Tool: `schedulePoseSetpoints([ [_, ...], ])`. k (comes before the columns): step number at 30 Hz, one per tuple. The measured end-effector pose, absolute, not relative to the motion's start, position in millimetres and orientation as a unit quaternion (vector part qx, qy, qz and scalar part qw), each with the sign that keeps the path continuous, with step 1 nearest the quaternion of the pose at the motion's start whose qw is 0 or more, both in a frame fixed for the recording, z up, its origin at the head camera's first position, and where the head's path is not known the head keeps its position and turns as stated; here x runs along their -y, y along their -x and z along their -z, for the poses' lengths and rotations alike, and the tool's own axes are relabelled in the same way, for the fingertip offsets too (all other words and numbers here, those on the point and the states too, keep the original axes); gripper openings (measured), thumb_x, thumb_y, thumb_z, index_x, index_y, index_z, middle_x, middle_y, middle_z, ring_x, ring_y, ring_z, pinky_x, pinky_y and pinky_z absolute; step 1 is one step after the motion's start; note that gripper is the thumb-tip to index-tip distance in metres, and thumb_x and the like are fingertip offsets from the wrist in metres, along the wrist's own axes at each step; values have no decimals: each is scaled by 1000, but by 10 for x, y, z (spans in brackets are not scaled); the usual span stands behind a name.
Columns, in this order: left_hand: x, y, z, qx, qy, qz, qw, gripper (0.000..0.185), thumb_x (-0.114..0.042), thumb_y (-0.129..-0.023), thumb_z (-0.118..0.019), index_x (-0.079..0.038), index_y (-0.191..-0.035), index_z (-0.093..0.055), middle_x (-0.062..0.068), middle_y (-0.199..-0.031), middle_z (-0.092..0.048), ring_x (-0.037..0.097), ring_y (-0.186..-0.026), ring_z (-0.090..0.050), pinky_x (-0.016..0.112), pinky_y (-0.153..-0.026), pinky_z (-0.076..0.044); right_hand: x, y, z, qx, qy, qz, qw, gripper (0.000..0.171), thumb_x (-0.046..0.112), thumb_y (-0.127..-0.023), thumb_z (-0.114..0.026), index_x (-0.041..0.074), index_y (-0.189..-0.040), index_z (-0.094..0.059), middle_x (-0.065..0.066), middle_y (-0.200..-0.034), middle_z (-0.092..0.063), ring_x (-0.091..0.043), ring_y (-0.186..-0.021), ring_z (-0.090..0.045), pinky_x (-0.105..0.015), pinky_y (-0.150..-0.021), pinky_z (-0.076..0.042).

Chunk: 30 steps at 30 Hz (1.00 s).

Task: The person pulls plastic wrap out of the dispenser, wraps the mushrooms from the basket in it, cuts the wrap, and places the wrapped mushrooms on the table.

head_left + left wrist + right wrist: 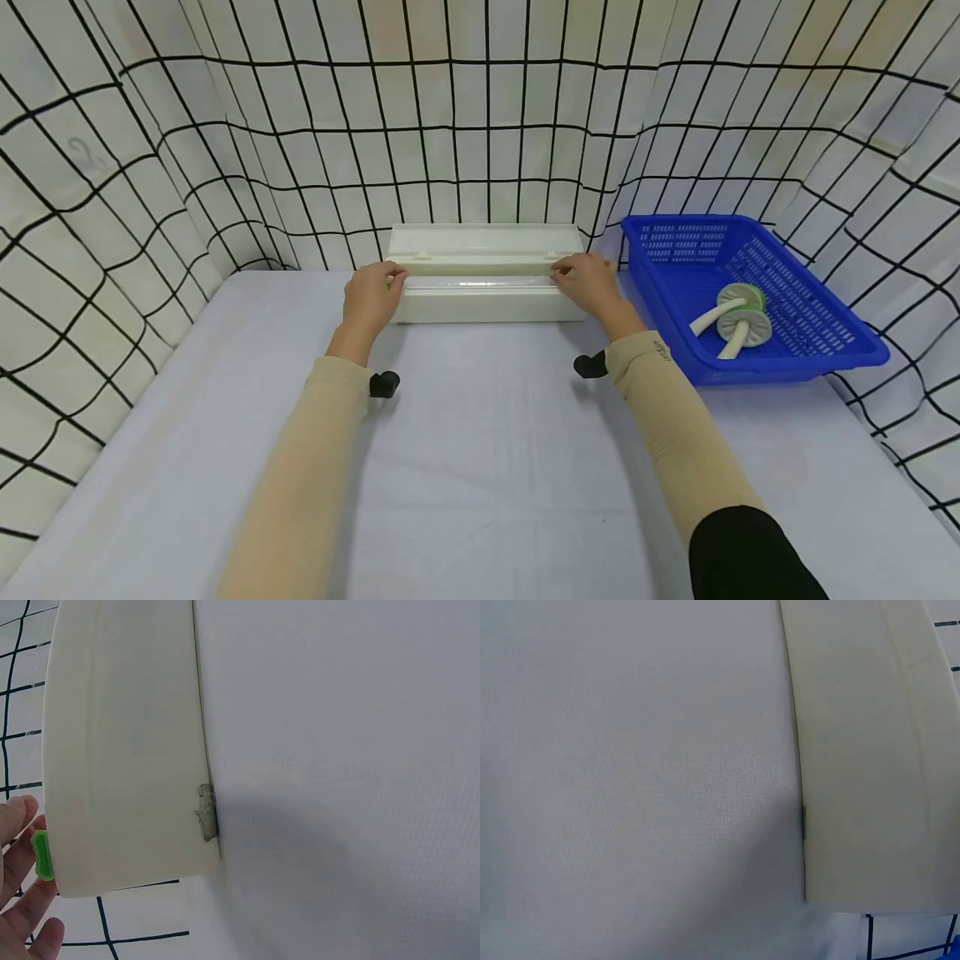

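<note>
A white cling film dispenser box stands on the table with its lid raised at the back. Shiny clear cling film stretches across its opening. At the left end my left hand pinches the film's edge between thumb and forefinger. A small green piece shows by those fingers in the left wrist view. My right hand pinches at the film's right end, fingertips close over the box rim. In the right wrist view only the box front shows; that hand is out of frame.
A blue plastic basket stands at the right, holding two white-handled round pieces with green rims. Black grid netting over white sheeting encloses the back and sides of the white-covered table.
</note>
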<state>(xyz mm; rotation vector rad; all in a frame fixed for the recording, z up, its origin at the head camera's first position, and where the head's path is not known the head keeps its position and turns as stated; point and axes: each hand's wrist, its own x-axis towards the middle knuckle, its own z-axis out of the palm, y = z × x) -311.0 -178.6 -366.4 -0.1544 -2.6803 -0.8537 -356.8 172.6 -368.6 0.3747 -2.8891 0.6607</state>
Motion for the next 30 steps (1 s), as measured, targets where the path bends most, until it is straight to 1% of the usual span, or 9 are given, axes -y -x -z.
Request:
schedulePoseSetpoints([
  [2,1788,3111,3666,936,53,309,161,27,-19,-107,-57,0,-119,-71,21,-121,-70,41,-115,-63,58,-98,-46,-1726,3559,3686,963,-128,-222,81,32,31,-105,-62,9,-125,-73,-10,-123,-70,-34,-120,-49,-60,-107,-24],
  [5,1794,3111,3671,933,47,321,154,27,-20,-108,-56,0,-120,-71,21,-121,-70,40,-114,-64,56,-98,-48,-1728,3543,3697,959,-126,-238,92,29,29,-104,-63,9,-121,-76,-12,-123,-70,-34,-118,-51,-60,-108,-22],
  [11,1795,3101,3654,928,40,339,150,28,-20,-109,-54,0,-121,-69,21,-121,-69,40,-115,-63,53,-97,-50,-1761,3547,3726,937,-100,-323,92,29,28,-103,-65,7,-120,-76,-14,-124,-69,-33,-117,-56,-60,-109,-19],
  [16,1788,3118,3647,923,47,349,158,28,-19,-109,-54,2,-120,-69,21,-120,-69,39,-114,-63,51,-96,-51,-1798,3550,3710,912,-65,-398,79,30,27,-103,-65,3,-118,-76,-18,-118,-71,-34,-116,-59,-60,-111,-16],
  [20,1785,3120,3643,920,49,356,157,28,-19,-109,-55,2,-120,-69,21,-118,-70,37,-112,-63,49,-94,-51,-1767,3542,3693,918,-74,-383,66,33,31,-102,-66,8,-126,-73,-13,-118,-71,-30,-113,-56,-61,-108,-15],
  [22,1785,3115,3647,920,48,359,152,29,-19,-109,-55,2,-120,-69,21,-117,-70,37,-112,-63,49,-94,-51,-1734,3539,3698,923,-80,-370,65,34,33,-102,-66,12,-127,-73,-10,-120,-70,-28,-111,-53,-62,-107,-14],
  [24,1786,3111,3652,920,47,360,149,29,-19,-109,-54,3,-121,-69,21,-118,-70,37,-112,-63,49,-94,-51,-1700,3538,3711,925,-82,-364,71,32,34,-102,-66,13,-125,-74,-7,-122,-70,-27,-110,-52,-62,-107,-12],
  [27,1789,3105,3651,919,47,362,150,28,-19,-109,-54,2,-121,-69,21,-118,-70,37,-113,-63,49,-94,-51,-1668,3544,3733,925,-79,-361,91,28,33,-103,-65,11,-116,-77,-8,-120,-70,-26,-109,-53,-61,-107,-12],
  [30,1796,3104,3632,916,47,364,161,27,-18,-108,-55,2,-120,-69,21,-117,-70,37,-112,-63,49,-93,-52,-1660,3544,3727,920,-78,-368,108,28,31,-105,-62,8,-114,-76,-10,-116,-70,-29,-108,-56,-58,-107,-13],
])
